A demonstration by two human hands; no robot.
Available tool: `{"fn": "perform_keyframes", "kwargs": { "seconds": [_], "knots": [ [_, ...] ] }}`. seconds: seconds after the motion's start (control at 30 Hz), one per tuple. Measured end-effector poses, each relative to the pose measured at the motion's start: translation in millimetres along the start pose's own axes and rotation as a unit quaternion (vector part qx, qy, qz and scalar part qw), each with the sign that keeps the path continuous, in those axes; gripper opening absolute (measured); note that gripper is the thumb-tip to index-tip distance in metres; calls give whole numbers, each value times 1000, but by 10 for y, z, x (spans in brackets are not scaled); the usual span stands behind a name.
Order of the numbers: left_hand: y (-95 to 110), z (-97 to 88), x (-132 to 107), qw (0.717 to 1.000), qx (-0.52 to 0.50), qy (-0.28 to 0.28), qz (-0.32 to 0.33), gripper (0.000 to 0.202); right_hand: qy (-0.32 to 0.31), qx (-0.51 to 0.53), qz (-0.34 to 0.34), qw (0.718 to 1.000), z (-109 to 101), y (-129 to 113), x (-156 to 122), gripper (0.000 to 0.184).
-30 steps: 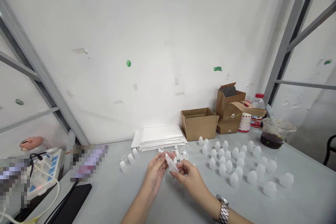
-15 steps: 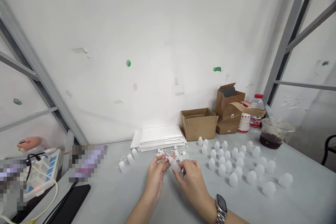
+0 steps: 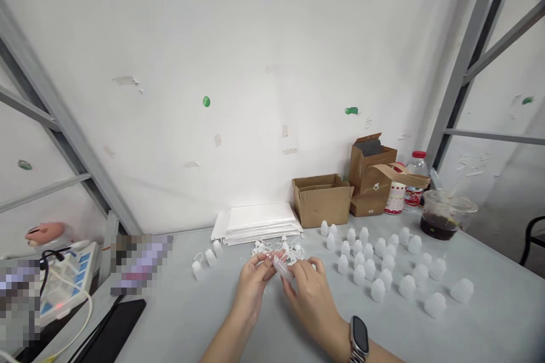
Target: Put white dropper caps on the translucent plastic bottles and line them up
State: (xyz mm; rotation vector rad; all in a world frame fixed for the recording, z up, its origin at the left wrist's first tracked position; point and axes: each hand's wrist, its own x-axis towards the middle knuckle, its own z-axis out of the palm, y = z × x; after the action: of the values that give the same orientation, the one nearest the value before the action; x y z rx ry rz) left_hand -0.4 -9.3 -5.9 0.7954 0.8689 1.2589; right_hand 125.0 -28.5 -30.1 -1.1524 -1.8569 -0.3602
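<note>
A small translucent white plastic bottle [image 3: 281, 267] is held between both hands above the grey table [image 3: 204, 317]. My left hand [image 3: 253, 283] pinches its upper end with thumb and fingertips. My right hand [image 3: 310, 298], with a watch on the wrist, grips its lower body. Just behind the hands lies a small heap of white caps with rings [image 3: 276, 248]. Three more small bottles [image 3: 208, 258] stand to the left of the hands.
Several capped white bottles [image 3: 383, 266] stand in rows on the right. Behind are a stack of white sheets [image 3: 259, 221], two cardboard boxes [image 3: 323, 199], a red-capped bottle [image 3: 415, 181] and a bowl of dark liquid [image 3: 445, 215]. A black phone [image 3: 113, 329] lies front left.
The hands have drawn closer together on the bottle, and the right wrist has rolled so the watch face shows. The bottle lies a little lower and flatter.
</note>
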Motion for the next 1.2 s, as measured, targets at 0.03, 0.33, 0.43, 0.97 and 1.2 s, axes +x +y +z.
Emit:
{"fn": "perform_keyframes", "kwargs": {
  "seconds": [0.03,0.33,0.43,0.97,1.2],
  "knots": [
    [13,-14,3,1000,5,-3,-13,29,-1,-2,-3,1000,-5,0,2,14],
    [58,-75,19,998,20,-10,-64,26,2,-30,-36,999,-31,25,28,23],
    [53,-66,24,999,26,1,-46,27,-5,-42,-42,998,-16,40,19,25],
    [105,-98,73,997,67,-18,25,26,-245,586,425,644,-27,124,182,45],
    [107,-142,106,996,83,3,42,21,-208,573,432,665,-15,145,236,48]
  ]
}}
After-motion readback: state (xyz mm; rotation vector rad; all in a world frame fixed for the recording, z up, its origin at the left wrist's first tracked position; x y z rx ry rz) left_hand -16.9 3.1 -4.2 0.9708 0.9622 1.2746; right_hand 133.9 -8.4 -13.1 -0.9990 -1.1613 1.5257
